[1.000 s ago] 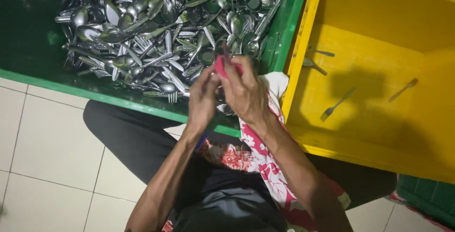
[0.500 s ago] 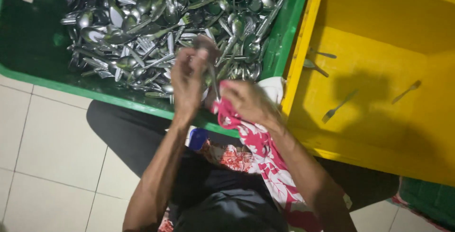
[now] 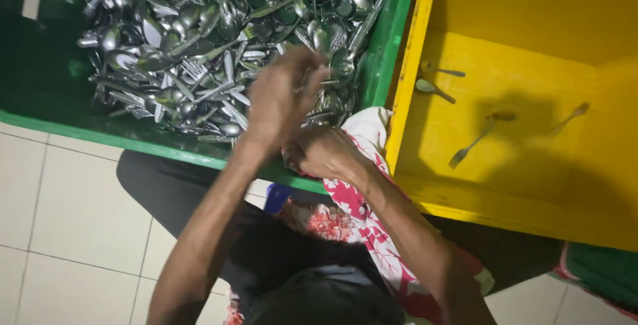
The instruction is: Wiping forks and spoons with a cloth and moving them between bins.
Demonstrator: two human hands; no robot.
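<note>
My left hand [image 3: 282, 96] reaches into the heap of metal spoons and forks [image 3: 199, 39] in the green crate [image 3: 389, 46]. Its fingers are blurred among the cutlery, so I cannot tell whether it grips a piece. Just below it, near the crate's front rim, my right hand [image 3: 322, 152] is closed on a pink and white floral cloth [image 3: 362, 199]. The cloth drapes over my lap and against the yellow crate [image 3: 405, 99].
In the yellow crate at the right lie a spoon [image 3: 432, 87], a fork [image 3: 468, 147], another fork [image 3: 568, 117] and a blurred piece [image 3: 502, 116]. White floor tiles [image 3: 66, 205] are on the left. A small blue object [image 3: 276, 195] sits under my arms.
My left hand moved from holding a utensil over the cloth back into the cutlery heap. My right hand dropped lower with the cloth. A blurred piece now shows in the yellow crate.
</note>
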